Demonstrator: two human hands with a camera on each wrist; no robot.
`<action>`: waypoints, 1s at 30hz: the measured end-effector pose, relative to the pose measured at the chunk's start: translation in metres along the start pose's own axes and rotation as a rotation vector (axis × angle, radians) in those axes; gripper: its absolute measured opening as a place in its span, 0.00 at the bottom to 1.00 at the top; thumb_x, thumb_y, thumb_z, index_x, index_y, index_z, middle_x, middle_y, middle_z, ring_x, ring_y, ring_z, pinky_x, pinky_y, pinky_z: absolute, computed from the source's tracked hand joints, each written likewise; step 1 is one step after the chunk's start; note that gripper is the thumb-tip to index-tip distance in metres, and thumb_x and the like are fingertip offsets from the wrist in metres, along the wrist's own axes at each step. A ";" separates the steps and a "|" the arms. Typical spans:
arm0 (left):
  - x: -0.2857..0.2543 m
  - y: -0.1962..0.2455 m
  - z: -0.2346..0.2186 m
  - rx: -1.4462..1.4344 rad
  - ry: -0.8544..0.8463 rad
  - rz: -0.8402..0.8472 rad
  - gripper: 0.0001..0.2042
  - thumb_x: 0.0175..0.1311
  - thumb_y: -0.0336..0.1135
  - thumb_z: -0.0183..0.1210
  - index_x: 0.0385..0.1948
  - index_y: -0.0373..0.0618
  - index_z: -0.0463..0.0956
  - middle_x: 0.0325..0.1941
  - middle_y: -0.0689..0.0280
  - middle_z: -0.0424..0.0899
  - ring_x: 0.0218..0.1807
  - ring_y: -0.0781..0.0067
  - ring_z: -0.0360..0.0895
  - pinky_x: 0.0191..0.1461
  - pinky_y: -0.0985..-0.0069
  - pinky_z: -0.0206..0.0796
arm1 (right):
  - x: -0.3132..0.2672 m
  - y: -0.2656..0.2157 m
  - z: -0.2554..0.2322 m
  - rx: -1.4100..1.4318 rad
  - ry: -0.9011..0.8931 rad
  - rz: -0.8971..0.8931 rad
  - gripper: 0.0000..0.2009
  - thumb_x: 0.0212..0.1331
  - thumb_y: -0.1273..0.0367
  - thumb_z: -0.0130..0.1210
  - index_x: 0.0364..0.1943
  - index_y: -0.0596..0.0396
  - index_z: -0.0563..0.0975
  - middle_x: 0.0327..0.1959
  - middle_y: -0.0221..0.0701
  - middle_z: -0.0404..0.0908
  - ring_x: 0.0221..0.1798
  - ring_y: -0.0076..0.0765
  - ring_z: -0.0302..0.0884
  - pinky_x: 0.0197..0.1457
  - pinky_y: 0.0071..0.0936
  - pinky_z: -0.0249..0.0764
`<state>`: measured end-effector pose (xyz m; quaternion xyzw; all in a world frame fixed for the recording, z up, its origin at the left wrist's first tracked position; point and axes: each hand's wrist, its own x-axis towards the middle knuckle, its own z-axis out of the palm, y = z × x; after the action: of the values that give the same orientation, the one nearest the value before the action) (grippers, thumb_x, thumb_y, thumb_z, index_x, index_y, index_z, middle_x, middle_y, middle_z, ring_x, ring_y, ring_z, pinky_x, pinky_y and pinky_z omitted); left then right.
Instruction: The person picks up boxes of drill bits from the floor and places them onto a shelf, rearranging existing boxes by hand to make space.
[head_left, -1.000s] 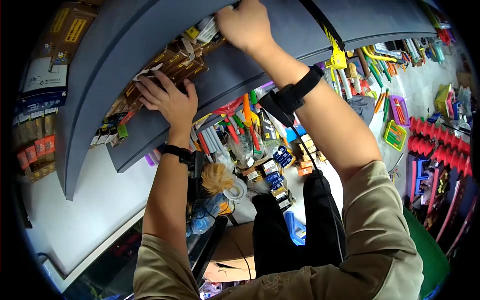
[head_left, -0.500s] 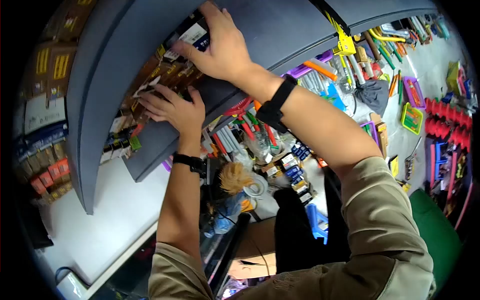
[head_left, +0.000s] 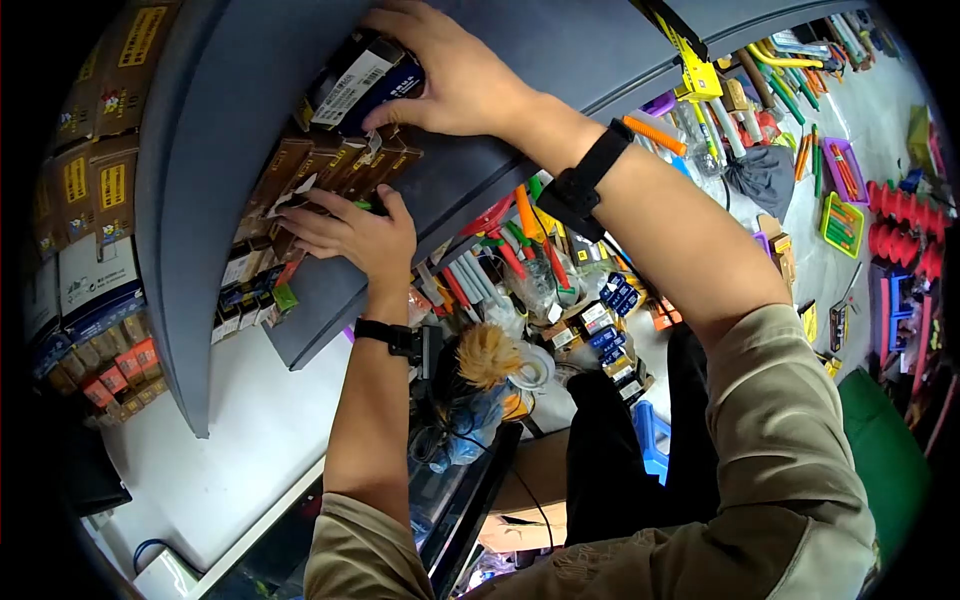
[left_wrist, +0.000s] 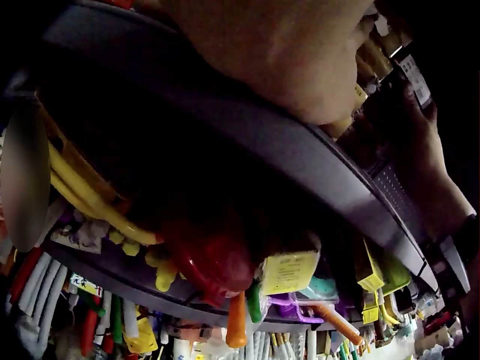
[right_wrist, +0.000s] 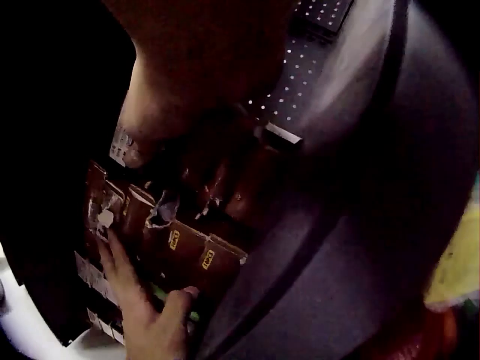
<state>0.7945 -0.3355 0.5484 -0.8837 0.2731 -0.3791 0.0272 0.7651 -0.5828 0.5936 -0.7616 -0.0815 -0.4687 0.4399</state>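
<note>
My right hand (head_left: 462, 82) grips a dark blue box with a white barcode label (head_left: 352, 92) on the grey shelf, thumb on its near side and fingers over its far side. Below it, my left hand (head_left: 358, 232) rests with spread fingers on a row of brown boxes (head_left: 330, 165), near a torn white flap. In the right wrist view the left hand (right_wrist: 146, 307) touches the brown boxes (right_wrist: 199, 251), and the label (right_wrist: 118, 146) shows beside the right hand (right_wrist: 202, 67). The left wrist view shows the left hand (left_wrist: 277, 52) above the shelf edge and the label (left_wrist: 415, 79) by the right hand (left_wrist: 429, 161).
A grey shelf panel (head_left: 190, 200) stands left of the hands, with stacked brown cartons (head_left: 115, 190) beyond it. Small boxes (head_left: 240, 300) line the shelf's lower end. Under the shelf lie tools, tubes and boxes (head_left: 605, 330). A yellow tag (head_left: 697, 80) hangs at the shelf edge.
My right hand has come down from the upper shelf, and the dark blue box with its label now shows in its grip. The left hand stays on the brown boxes; the head view has shifted.
</note>
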 end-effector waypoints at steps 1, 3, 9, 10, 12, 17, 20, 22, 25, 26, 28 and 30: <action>0.000 0.000 0.000 -0.010 0.010 0.010 0.46 0.67 0.51 0.53 0.76 0.25 0.41 0.77 0.23 0.33 0.78 0.15 0.30 0.72 0.25 0.30 | 0.000 -0.001 0.004 0.019 0.028 -0.002 0.46 0.41 0.47 0.77 0.67 0.47 0.72 0.66 0.49 0.72 0.70 0.60 0.68 0.70 0.46 0.71; 0.001 -0.001 0.000 -0.015 0.023 0.018 0.46 0.66 0.51 0.53 0.76 0.25 0.41 0.77 0.23 0.33 0.78 0.15 0.30 0.72 0.25 0.30 | 0.002 -0.017 0.003 0.042 0.056 -0.008 0.47 0.40 0.48 0.78 0.67 0.51 0.71 0.66 0.50 0.72 0.70 0.60 0.68 0.69 0.45 0.71; -0.002 -0.004 -0.003 -0.046 -0.021 0.026 0.47 0.66 0.50 0.55 0.75 0.25 0.40 0.76 0.21 0.33 0.77 0.13 0.30 0.71 0.24 0.30 | 0.020 -0.084 0.002 0.107 -0.023 0.929 0.50 0.59 0.42 0.63 0.62 0.82 0.59 0.56 0.73 0.71 0.55 0.73 0.79 0.60 0.50 0.77; -0.001 -0.003 -0.002 -0.039 -0.031 0.016 0.47 0.66 0.50 0.55 0.75 0.25 0.40 0.76 0.21 0.32 0.77 0.12 0.30 0.71 0.23 0.30 | 0.023 -0.080 0.011 0.105 -0.021 0.933 0.50 0.59 0.42 0.63 0.62 0.82 0.59 0.56 0.73 0.71 0.55 0.73 0.79 0.60 0.50 0.77; -0.001 -0.001 -0.005 -0.037 -0.040 0.003 0.47 0.66 0.50 0.56 0.75 0.26 0.40 0.76 0.21 0.32 0.77 0.12 0.30 0.71 0.23 0.30 | 0.039 -0.079 0.021 0.296 0.163 1.074 0.53 0.55 0.42 0.67 0.60 0.84 0.57 0.54 0.73 0.73 0.56 0.72 0.79 0.61 0.46 0.77; 0.000 -0.001 -0.003 -0.038 0.004 0.033 0.47 0.65 0.50 0.57 0.76 0.26 0.41 0.77 0.22 0.32 0.77 0.12 0.31 0.70 0.23 0.32 | 0.032 -0.078 0.017 0.181 0.326 0.980 0.42 0.49 0.53 0.73 0.59 0.74 0.67 0.50 0.60 0.81 0.55 0.60 0.83 0.59 0.42 0.79; -0.001 -0.001 -0.003 -0.021 -0.014 0.007 0.47 0.65 0.50 0.57 0.76 0.27 0.42 0.78 0.23 0.33 0.77 0.13 0.33 0.70 0.23 0.33 | 0.027 -0.080 -0.003 0.504 0.470 1.132 0.30 0.48 0.60 0.74 0.52 0.65 0.76 0.41 0.48 0.86 0.42 0.43 0.87 0.46 0.36 0.81; -0.001 -0.001 0.000 -0.035 0.008 0.012 0.46 0.65 0.50 0.57 0.75 0.27 0.43 0.78 0.24 0.34 0.77 0.13 0.34 0.70 0.23 0.33 | 0.016 -0.075 -0.019 0.595 0.586 1.115 0.26 0.50 0.62 0.74 0.48 0.63 0.77 0.37 0.42 0.86 0.41 0.35 0.84 0.44 0.33 0.80; 0.000 -0.003 0.001 -0.012 0.027 0.023 0.46 0.65 0.50 0.57 0.75 0.27 0.43 0.78 0.24 0.35 0.77 0.13 0.35 0.70 0.23 0.34 | 0.009 -0.063 -0.071 0.352 0.589 0.842 0.14 0.59 0.64 0.66 0.41 0.60 0.78 0.35 0.38 0.84 0.36 0.35 0.82 0.41 0.33 0.76; -0.001 -0.003 0.000 0.012 0.029 0.030 0.46 0.64 0.50 0.56 0.75 0.27 0.43 0.78 0.24 0.35 0.77 0.13 0.35 0.70 0.23 0.35 | 0.014 -0.061 -0.092 0.227 0.521 0.872 0.12 0.65 0.63 0.62 0.40 0.59 0.78 0.34 0.37 0.85 0.34 0.35 0.81 0.39 0.31 0.75; -0.001 -0.002 -0.002 0.018 0.025 0.026 0.46 0.64 0.50 0.56 0.76 0.27 0.43 0.78 0.24 0.35 0.77 0.13 0.35 0.70 0.23 0.35 | 0.006 -0.029 -0.116 0.310 0.512 0.894 0.16 0.60 0.61 0.69 0.40 0.56 0.76 0.34 0.28 0.82 0.35 0.22 0.75 0.38 0.23 0.72; 0.000 0.000 -0.001 0.017 0.032 0.019 0.46 0.64 0.50 0.56 0.76 0.27 0.43 0.78 0.24 0.35 0.77 0.14 0.35 0.70 0.24 0.35 | 0.000 -0.010 -0.130 0.168 0.432 0.997 0.18 0.60 0.59 0.68 0.41 0.59 0.76 0.34 0.31 0.83 0.35 0.25 0.77 0.40 0.25 0.73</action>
<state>0.7945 -0.3352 0.5493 -0.8746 0.2784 -0.3954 0.0339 0.6762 -0.6740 0.6215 -0.5566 0.3441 -0.3412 0.6748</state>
